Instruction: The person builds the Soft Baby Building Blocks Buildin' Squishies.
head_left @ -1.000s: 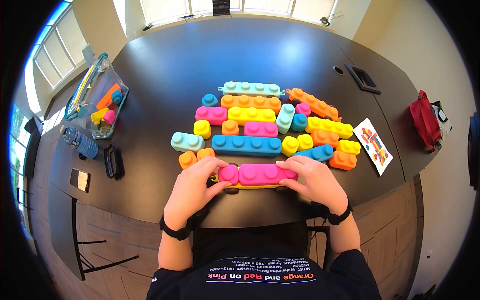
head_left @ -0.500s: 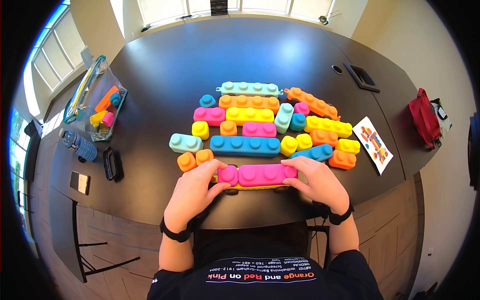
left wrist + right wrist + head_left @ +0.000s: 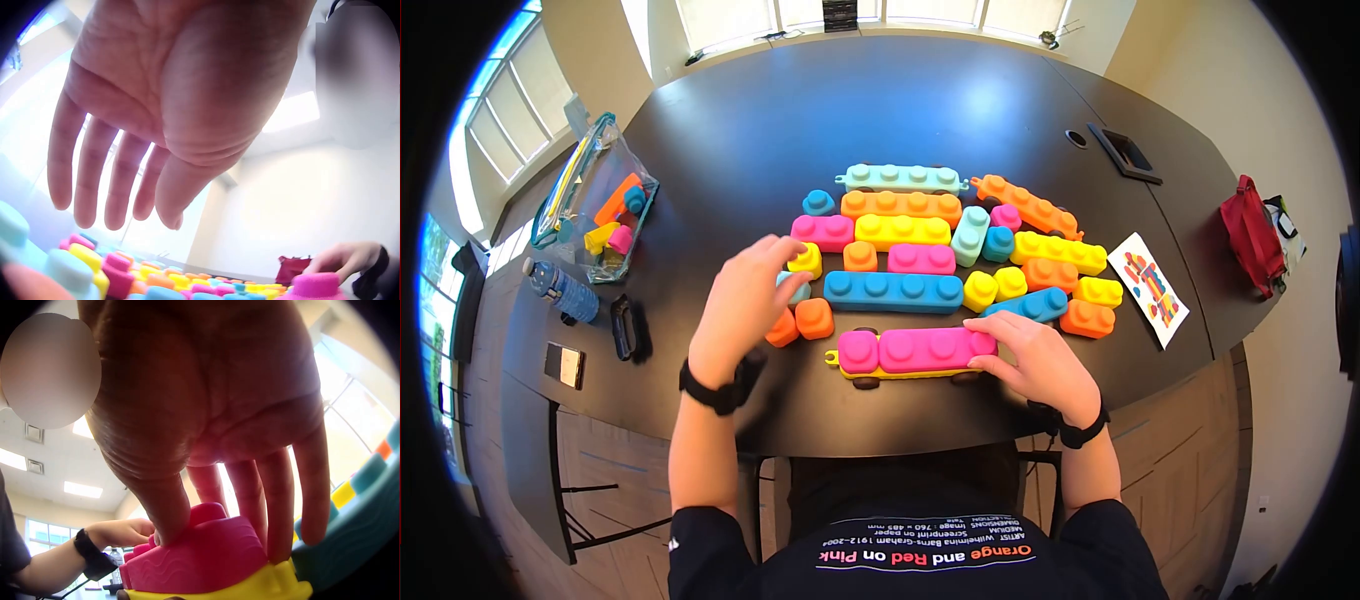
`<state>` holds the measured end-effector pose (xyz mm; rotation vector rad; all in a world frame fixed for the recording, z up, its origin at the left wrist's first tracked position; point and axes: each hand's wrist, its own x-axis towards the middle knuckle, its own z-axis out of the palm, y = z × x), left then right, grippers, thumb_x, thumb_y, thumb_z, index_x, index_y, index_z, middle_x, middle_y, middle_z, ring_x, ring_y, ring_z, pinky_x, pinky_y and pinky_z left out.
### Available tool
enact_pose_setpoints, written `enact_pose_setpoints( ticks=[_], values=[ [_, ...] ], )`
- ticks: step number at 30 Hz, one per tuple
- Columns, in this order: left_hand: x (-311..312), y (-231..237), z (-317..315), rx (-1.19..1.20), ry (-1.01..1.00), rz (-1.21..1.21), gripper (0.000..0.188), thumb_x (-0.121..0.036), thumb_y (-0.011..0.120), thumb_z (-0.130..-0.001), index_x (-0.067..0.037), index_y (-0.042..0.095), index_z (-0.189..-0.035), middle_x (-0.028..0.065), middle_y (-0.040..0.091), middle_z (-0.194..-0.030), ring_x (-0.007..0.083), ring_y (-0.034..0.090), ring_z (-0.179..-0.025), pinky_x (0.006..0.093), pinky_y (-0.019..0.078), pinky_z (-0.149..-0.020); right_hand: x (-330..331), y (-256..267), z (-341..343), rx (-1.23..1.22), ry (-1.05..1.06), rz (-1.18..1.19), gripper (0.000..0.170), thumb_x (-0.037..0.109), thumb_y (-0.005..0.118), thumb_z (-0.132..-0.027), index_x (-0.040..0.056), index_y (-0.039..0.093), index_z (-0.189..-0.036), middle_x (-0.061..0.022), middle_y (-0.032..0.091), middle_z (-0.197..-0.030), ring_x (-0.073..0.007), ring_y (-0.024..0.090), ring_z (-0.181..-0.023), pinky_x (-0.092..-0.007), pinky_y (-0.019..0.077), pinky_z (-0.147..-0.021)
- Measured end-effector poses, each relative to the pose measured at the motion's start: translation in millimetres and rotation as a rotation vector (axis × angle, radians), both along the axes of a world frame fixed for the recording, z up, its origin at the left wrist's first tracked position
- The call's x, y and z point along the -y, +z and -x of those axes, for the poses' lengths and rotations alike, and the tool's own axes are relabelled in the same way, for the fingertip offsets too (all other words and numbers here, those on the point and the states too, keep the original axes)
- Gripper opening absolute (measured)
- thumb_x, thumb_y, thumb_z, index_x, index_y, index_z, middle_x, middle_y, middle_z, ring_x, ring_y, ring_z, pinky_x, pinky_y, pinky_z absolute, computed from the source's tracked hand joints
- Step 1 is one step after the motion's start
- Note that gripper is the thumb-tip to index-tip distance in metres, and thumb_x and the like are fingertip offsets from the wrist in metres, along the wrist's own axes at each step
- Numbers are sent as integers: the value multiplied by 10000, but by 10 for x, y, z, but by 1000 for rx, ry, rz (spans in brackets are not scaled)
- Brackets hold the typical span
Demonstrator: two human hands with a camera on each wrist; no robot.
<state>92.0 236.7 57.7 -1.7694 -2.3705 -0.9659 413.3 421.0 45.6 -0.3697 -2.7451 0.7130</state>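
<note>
Near the table's front edge, a yellow wheeled toy base (image 3: pixel 910 376) carries a small pink block (image 3: pixel 858 352) and a long pink block (image 3: pixel 925 350). My right hand (image 3: pixel 1048 368) pinches the long block's right end. The right wrist view shows the thumb on one side of the pink block (image 3: pixel 206 562) and fingers on the other. My left hand (image 3: pixel 742 305) is off the base, raised over the blocks at the left. Its fingers hang loosely with nothing in them, close to a yellow cube (image 3: pixel 806 262) and a partly hidden light-blue block (image 3: pixel 796 288).
Beyond the base lie several coloured blocks, including a long blue one (image 3: pixel 893 291). A printed picture sheet (image 3: pixel 1150 292) lies right. At the left are a clear bag (image 3: pixel 595 205) with blocks, a water bottle (image 3: pixel 560 290), a black case (image 3: pixel 624 325) and a phone (image 3: pixel 564 366).
My left hand has let go of the small pink block and moved left and away from me, over the left blocks. The right hand keeps its hold on the long pink block.
</note>
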Motion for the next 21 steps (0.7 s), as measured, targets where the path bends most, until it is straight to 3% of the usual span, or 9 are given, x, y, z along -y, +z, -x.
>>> enact_pose_setpoints(
  ticks=[5,12,15,17,19,20,21],
  values=[
    [-195,-198,371,-224,17,182,328,-147,781,-877,-39,714,-1180,135,700,-1031,352,694,-956,439,560,-847,5,-13,21,4,10,-9,396,274,778,-942,79,668,-1270,-128,677,-1035,-340,683,-923,-426,556,-782],
    [-339,-184,494,-151,21,376,328,-205,779,-889,-71,711,-1181,119,679,-1034,342,683,-1022,465,562,-883,8,-20,32,6,22,-19,416,223,787,-929,85,655,-1298,-127,654,-1026,-341,668,-937,-413,551,-814],
    [-287,-126,399,-230,-5,243,306,-146,781,-873,-21,676,-1132,140,703,-1039,371,681,-996,446,552,-898,5,-19,32,9,25,-26,413,234,785,-932,91,656,-1297,-125,654,-1027,-341,668,-935,-417,552,-807],
    [-247,27,189,-143,-129,-101,318,-97,770,-871,-2,621,-1135,157,717,-1055,367,694,-1012,415,552,-931,9,-15,37,14,23,-30,411,237,784,-933,94,656,-1297,-124,653,-1026,-340,668,-935,-419,552,-803],
    [-102,264,-104,84,-212,3,322,-62,752,-867,10,586,-1134,166,727,-1075,362,709,-1012,387,551,-939,17,-4,43,18,20,-33,409,240,783,-935,97,656,-1297,-122,653,-1025,-340,668,-935,-421,552,-799],
    [-82,223,-199,180,-311,-83,337,-105,768,-843,-18,616,-1132,187,698,-1094,379,686,-938,420,554,-832,20,5,44,22,18,-33,395,263,777,-940,92,661,-1277,-126,665,-1035,-346,676,-945,-430,556,-796],
    [-34,241,-306,163,-334,-42,337,-132,770,-847,-23,611,-1124,195,704,-1078,385,693,-921,423,562,-819,21,10,47,26,17,-35,384,285,771,-946,86,667,-1257,-130,677,-1046,-353,683,-954,-439,561,-793]
  ],
)
